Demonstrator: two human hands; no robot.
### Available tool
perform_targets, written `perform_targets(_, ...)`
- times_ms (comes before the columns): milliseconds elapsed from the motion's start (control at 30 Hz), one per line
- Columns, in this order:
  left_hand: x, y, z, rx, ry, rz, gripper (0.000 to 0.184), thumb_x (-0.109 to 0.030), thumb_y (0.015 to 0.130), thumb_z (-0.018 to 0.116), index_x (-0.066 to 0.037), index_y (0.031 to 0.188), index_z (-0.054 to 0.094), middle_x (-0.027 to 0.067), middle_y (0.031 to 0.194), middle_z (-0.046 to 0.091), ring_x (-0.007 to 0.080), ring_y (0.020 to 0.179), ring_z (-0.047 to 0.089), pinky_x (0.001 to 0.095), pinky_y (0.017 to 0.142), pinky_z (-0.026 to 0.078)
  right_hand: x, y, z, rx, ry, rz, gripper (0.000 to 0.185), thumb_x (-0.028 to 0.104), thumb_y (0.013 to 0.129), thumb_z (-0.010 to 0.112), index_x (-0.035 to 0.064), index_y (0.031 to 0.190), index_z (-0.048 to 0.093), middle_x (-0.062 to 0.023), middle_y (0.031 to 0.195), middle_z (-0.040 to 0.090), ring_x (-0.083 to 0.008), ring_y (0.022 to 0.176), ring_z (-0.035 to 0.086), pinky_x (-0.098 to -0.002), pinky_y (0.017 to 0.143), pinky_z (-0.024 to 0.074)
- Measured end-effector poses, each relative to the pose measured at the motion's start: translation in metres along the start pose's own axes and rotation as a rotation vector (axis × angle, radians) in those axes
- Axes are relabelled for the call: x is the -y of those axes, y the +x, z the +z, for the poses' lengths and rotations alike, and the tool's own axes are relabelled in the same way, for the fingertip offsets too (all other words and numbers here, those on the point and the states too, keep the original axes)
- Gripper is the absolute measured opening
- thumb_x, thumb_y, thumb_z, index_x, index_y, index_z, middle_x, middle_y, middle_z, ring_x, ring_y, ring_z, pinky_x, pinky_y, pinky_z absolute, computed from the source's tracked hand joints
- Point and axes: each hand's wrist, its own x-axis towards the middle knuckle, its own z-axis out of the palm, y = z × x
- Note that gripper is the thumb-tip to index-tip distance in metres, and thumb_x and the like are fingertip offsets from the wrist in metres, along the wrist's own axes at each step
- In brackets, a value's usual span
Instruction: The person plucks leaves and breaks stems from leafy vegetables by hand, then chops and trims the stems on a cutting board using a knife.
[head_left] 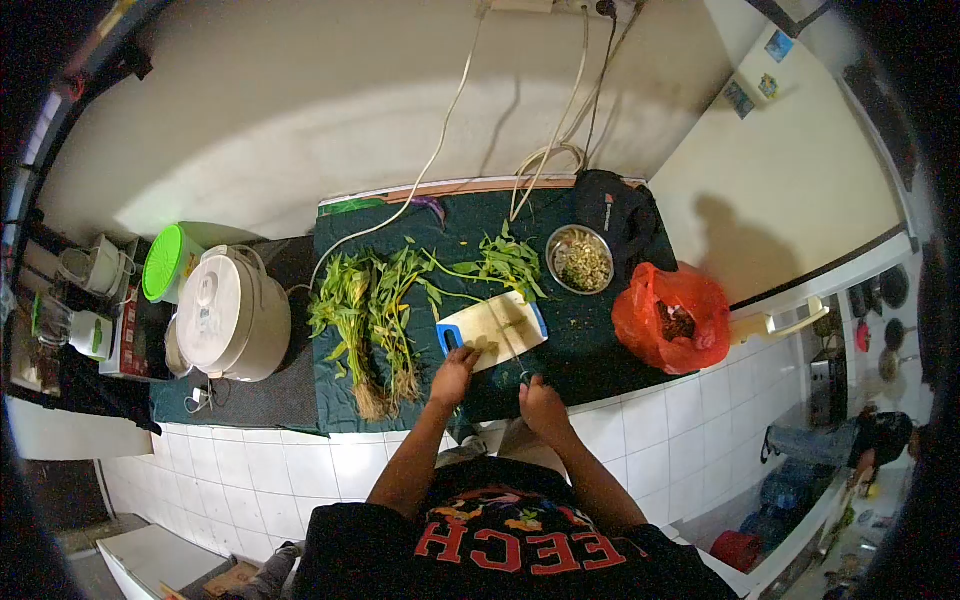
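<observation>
A white cutting board (515, 312) with blue ends lies slanted near the table's front edge. On its lower left part, my left hand (455, 378) has its fingers bent together beside small pale-green pieces (488, 348); what they grip is too small to make out. My right hand (543, 405) is closed around the handle of a knife (516, 355), whose thin blade reaches over the board. Leafy green stems (510, 262) lie just behind the board. Left of it rest bunches of leafy greens (350, 310) with their roots toward me.
A metal bowl (580, 260) of chopped pieces stands behind right, beside a black bag (620, 215). A red plastic bag (668, 320) sits at the right edge. A white rice cooker (235, 315) and green-lidded container (170, 262) stand left. A cable (425, 180) crosses the table.
</observation>
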Motion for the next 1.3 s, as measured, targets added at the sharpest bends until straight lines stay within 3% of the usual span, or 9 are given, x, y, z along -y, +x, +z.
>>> perform_targets(100, -0.017, 0.012, 0.006, 0.125, -0.173, -0.137, 0.041, -0.003, 0.082, 0.054, -0.006, 0.123, 0.06, 0.0144, 0.117, 0.06, 0.0341, 0.113, 0.055, 0.0415, 0.093, 0.049, -0.001, -0.016, -0.009, -0.034, 0.038, 0.057, 0.036, 0.03, 0.098, 0.045, -0.0057, 0.104, 0.047, -0.0313, 0.081, 0.064, -0.0488, 0.076, 0.064, -0.056, 0.068, 0.0515)
perform_targets(200, -0.017, 0.029, 0.025, -0.058, -0.098, 0.036, 0.034, -0.005, 0.082, 0.057, -0.003, 0.116, 0.059, 0.0158, 0.116, 0.059, 0.0368, 0.107, 0.057, 0.043, 0.091, 0.049, -0.005, -0.036, -0.014, -0.025, 0.012, 0.051, 0.036, 0.03, 0.098, 0.045, -0.0057, 0.104, 0.047, -0.032, 0.08, 0.063, -0.0495, 0.077, 0.063, -0.0563, 0.068, 0.0513)
perform_targets(333, -0.017, 0.05, 0.029, -0.028, -0.183, -0.052, 0.033, -0.005, 0.083, 0.059, -0.006, 0.115, 0.055, 0.0158, 0.109, 0.056, 0.0378, 0.101, 0.059, 0.0441, 0.087, 0.05, -0.018, -0.055, -0.006, -0.11, -0.098, -0.13, 0.037, 0.03, 0.098, 0.045, -0.0058, 0.104, 0.047, -0.0329, 0.08, 0.063, -0.0494, 0.076, 0.063, -0.0562, 0.068, 0.0515)
perform_targets(467, -0.016, 0.056, 0.029, -0.088, -0.233, -0.059, 0.03, -0.007, 0.082, 0.062, -0.006, 0.112, 0.057, 0.015, 0.109, 0.057, 0.037, 0.1, 0.059, 0.0445, 0.086, 0.05, -0.021, -0.056, 0.0, -0.022, -0.078, 0.006, 0.037, 0.03, 0.098, 0.045, -0.0065, 0.105, 0.046, -0.0333, 0.08, 0.062, -0.0476, 0.076, 0.064, -0.0548, 0.067, 0.0523)
perform_targets(533, -0.023, 0.056, 0.021, -0.132, -0.105, -0.11, 0.027, -0.012, 0.082, 0.066, -0.007, 0.108, 0.06, 0.0142, 0.106, 0.058, 0.0357, 0.095, 0.06, 0.0447, 0.081, 0.05, -0.016, -0.059, 0.001, 0.017, -0.046, 0.104, 0.037, 0.03, 0.098, 0.045, -0.0066, 0.106, 0.046, -0.0332, 0.081, 0.062, -0.0467, 0.076, 0.065, -0.0542, 0.067, 0.0526)
perform_targets(633, -0.027, 0.043, 0.009, -0.167, -0.054, -0.156, 0.026, -0.015, 0.08, 0.068, -0.008, 0.104, 0.062, 0.0125, 0.103, 0.059, 0.0338, 0.092, 0.059, 0.0438, 0.078, 0.048, -0.016, -0.064, -0.004, 0.038, -0.12, -0.048, 0.038, 0.03, 0.098, 0.045, -0.0071, 0.106, 0.045, -0.0328, 0.08, 0.063, -0.0458, 0.076, 0.065, -0.0532, 0.067, 0.0529)
perform_targets(667, -0.014, 0.032, 0.017, -0.188, 0.048, -0.061, 0.026, -0.016, 0.08, 0.069, -0.008, 0.105, 0.062, 0.0112, 0.102, 0.06, 0.0321, 0.093, 0.057, 0.0435, 0.078, 0.046, -0.014, -0.062, -0.001, 0.045, -0.09, 0.033, 0.039, 0.03, 0.099, 0.045, -0.0078, 0.107, 0.045, -0.0328, 0.081, 0.063, -0.0458, 0.077, 0.065, -0.053, 0.067, 0.0529)
perform_targets(933, -0.023, 0.018, 0.0, -0.062, -0.05, -0.215, 0.02, -0.017, 0.085, 0.063, -0.008, 0.102, 0.066, 0.0134, 0.101, 0.064, 0.0335, 0.096, 0.06, 0.0432, 0.085, 0.048, -0.017, -0.049, 0.0, 0.064, -0.042, 0.06, 0.04, 0.029, 0.098, 0.045, -0.0098, 0.109, 0.046, -0.0309, 0.078, 0.063, -0.0455, 0.073, 0.065, -0.0525, 0.065, 0.0533)
perform_targets(1300, -0.02, 0.011, 0.003, 0.022, -0.099, -0.166, 0.025, -0.016, 0.09, 0.058, -0.01, 0.114, 0.062, 0.017, 0.102, 0.063, 0.0395, 0.089, 0.062, 0.0473, 0.075, 0.052, -0.018, -0.042, -0.001, -0.039, -0.07, -0.041, 0.036, 0.03, 0.098, 0.046, -0.0055, 0.103, 0.047, -0.0297, 0.079, 0.064, -0.0447, 0.076, 0.065, -0.0541, 0.069, 0.0526)
